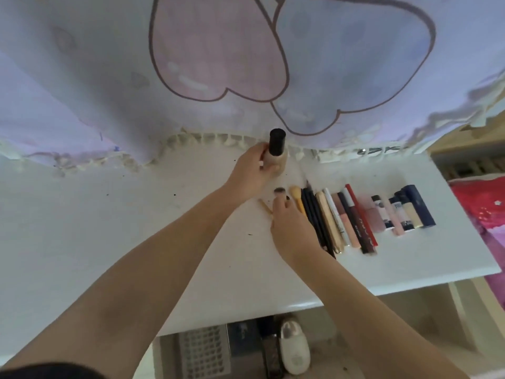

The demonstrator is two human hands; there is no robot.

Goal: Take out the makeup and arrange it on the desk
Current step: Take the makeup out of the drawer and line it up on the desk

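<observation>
My left hand (252,170) grips a beige foundation bottle with a black cap (276,151), upright at the back of the white desk (136,242). My right hand (292,225) holds a small brush (279,191) with a grey tip at the left end of a row. A yellow brush (297,196) lies just to its right. The row of pencils, sticks and tubes (355,217) runs rightward, ending in a dark blue tube (418,206). A thin tan stick (264,207) lies left of my right hand.
A curtain printed with pink and blue shapes (218,50) hangs along the desk's back edge. Red and pink fabric (483,212) lies beyond the desk's right edge. Below the front edge sit a white oval device (293,346) and a grey perforated panel (203,351).
</observation>
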